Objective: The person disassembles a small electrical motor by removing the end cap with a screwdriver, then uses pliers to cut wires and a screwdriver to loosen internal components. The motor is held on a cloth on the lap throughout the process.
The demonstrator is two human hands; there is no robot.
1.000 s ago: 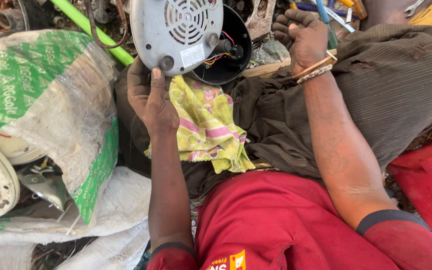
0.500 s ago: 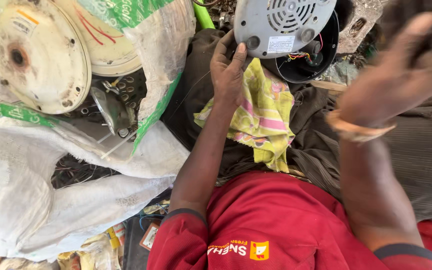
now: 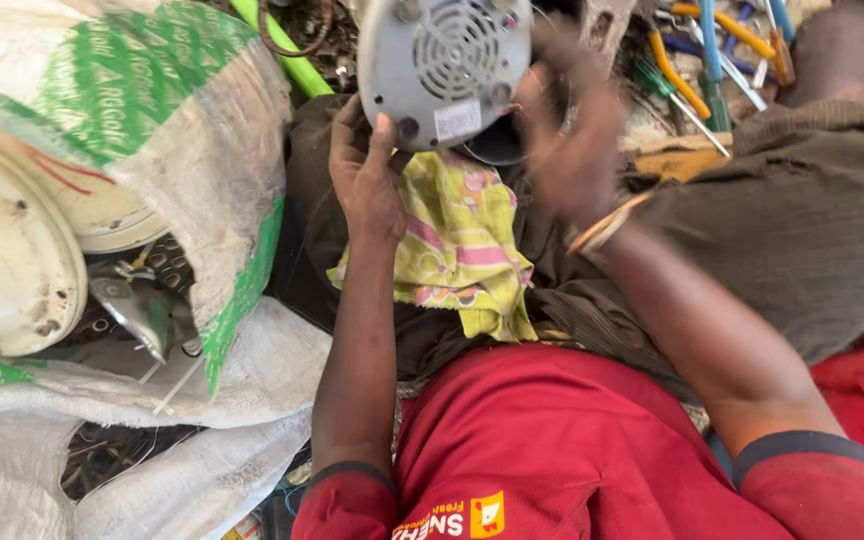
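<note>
Left hand (image 3: 367, 185) grip holding grey vented appliance base (image 3: 444, 70), right hand (image 3: 572, 150) blurred, grip unclear, yellow cloth (image 3: 462, 245) beneath, screwdrivers (image 3: 712, 70) beyond

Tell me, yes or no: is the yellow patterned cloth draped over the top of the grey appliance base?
No: the yellow cloth lies on the lap below the grey appliance base, whose vented underside is bare, with the left hand at its edge.
</note>
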